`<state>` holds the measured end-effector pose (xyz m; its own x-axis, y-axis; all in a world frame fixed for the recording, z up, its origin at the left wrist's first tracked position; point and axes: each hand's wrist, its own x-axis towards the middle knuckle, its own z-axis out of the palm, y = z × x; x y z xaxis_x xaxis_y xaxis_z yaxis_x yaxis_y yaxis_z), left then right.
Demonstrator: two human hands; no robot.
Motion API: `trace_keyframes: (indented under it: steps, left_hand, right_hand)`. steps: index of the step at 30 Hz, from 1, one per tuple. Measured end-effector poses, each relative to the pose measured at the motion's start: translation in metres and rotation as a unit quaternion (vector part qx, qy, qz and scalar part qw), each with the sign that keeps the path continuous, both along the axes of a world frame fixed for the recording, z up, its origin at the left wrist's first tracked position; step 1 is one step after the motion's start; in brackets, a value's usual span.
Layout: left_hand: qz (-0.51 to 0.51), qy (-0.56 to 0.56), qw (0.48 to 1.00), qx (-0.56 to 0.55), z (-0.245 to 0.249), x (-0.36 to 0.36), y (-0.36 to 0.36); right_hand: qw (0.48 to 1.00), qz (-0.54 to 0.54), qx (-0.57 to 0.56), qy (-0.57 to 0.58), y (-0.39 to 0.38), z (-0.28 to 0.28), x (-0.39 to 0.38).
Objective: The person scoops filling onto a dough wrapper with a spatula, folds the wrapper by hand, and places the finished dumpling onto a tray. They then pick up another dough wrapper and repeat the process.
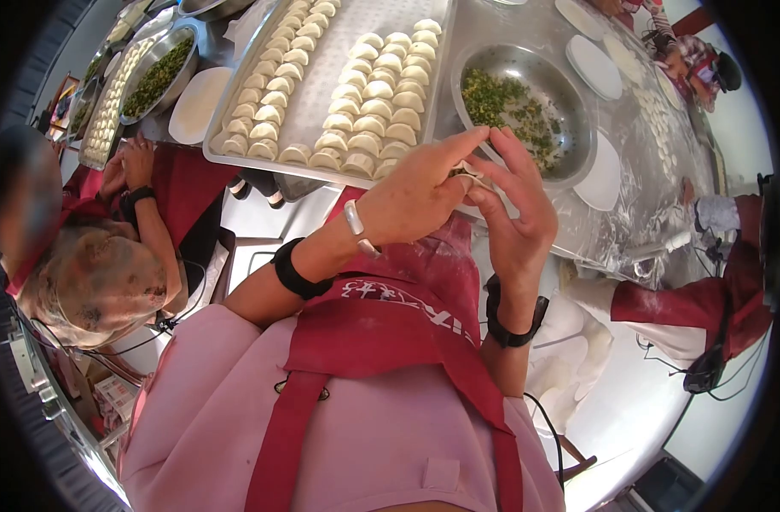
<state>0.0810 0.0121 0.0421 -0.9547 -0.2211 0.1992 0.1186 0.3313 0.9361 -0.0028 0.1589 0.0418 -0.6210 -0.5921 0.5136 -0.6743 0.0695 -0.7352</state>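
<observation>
Between my hands, just in front of the table edge, is a dumpling, its pale wrapper mostly covered by fingers and a bit of dark filling showing. My left hand, with a silver bracelet at the wrist, has its fingers closed on it. From the other side, my right hand pinches the same dumpling with thumb and fingers. Beyond them a metal bowl holds chopped green and yellow filling. Left of the bowl lies a metal tray with rows of folded dumplings.
White plates and wrappers lie on the metal table to the right. At left, a co-worker's hands are near another bowl of filling and a dumpling tray. Another person's sleeve is at right.
</observation>
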Motion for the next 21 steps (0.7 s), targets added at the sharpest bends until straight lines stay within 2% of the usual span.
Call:
trace_keyframes:
  steps: [3, 6, 9, 12, 15, 21]
  left_hand:
    - [-0.027, -0.045, 0.981, 0.188, 0.016, 0.003, 0.004]
    - [-0.005, 0.02, 0.96, 0.28, 0.005, 0.006, 0.012]
    - [0.006, 0.027, 0.919, 0.393, -0.002, 0.007, 0.022]
    - [0.022, 0.06, 0.934, 0.353, -0.011, 0.005, 0.022]
    - [0.011, 0.053, 0.925, 0.376, -0.004, 0.008, 0.023]
    - [-0.002, -0.015, 0.965, 0.261, -0.001, 0.014, 0.019]
  right_hand:
    - [0.992, 0.008, -0.09, -0.087, 0.003, -0.009, -0.005]
    - [0.96, -0.01, -0.166, -0.226, -0.002, -0.001, 0.005]
    - [0.962, -0.024, -0.156, -0.222, -0.009, 0.003, 0.011]
    - [0.963, -0.021, -0.161, -0.216, -0.01, 0.001, 0.01]
    - [0.981, -0.019, -0.141, -0.13, -0.008, -0.004, 0.005]
    - [0.992, -0.002, -0.122, -0.04, -0.005, -0.008, 0.001]
